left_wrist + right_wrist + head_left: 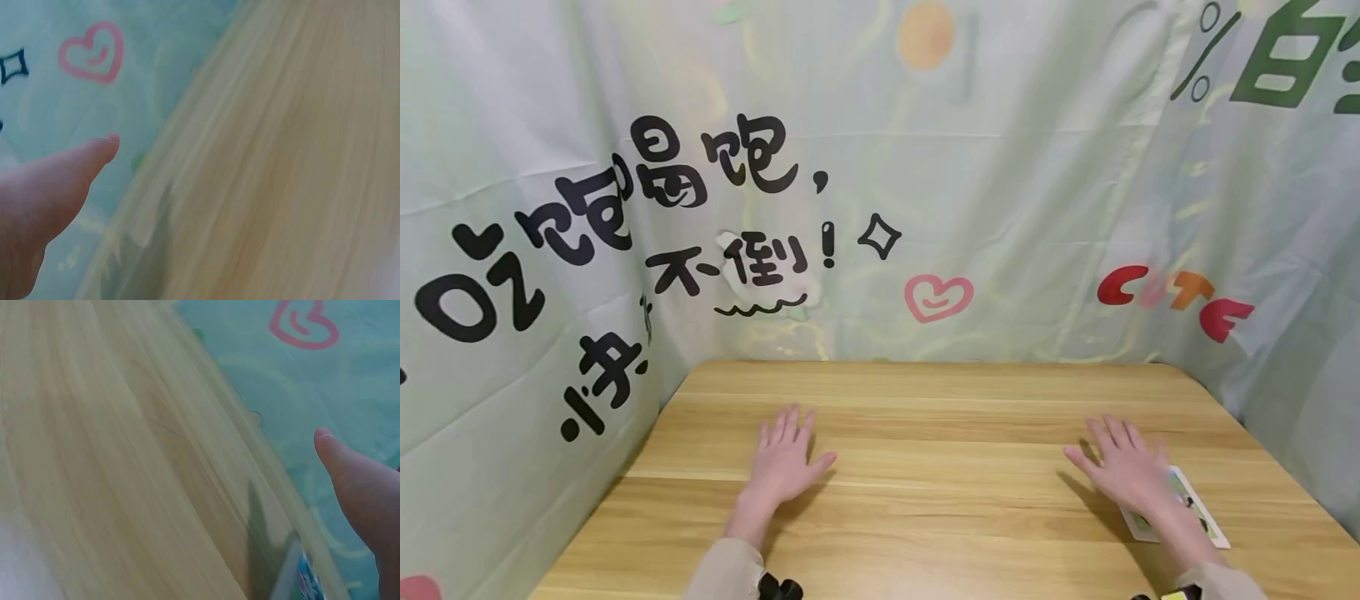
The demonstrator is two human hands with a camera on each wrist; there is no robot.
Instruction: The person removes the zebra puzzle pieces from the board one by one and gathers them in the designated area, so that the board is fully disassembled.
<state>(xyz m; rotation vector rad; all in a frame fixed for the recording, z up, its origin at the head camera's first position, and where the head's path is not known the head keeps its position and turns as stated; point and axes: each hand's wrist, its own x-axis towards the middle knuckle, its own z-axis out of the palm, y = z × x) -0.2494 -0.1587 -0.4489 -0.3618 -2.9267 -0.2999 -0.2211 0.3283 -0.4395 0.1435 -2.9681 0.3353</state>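
Observation:
My left hand (784,462) is spread palm down over the left part of the wooden table (955,467), fingers straight and thumb out to the side. It holds nothing, and its shadow falls on the wood. In the left wrist view only the thumb side of this hand (47,194) shows. On the right, my other hand (1126,473) is spread the same way, above a flat, white-edged thing with a coloured picture (1201,510). Hand and forearm hide much of that picture. Its pale edge and a bit of the print (307,578) show low in the right wrist view.
A pale green printed cloth (1030,192) hangs behind the table and along both sides, with black lettering, a pink heart (938,298) and coloured letters. The table's far edge (925,363) meets this cloth. Dark devices (780,587) sit at both wrists.

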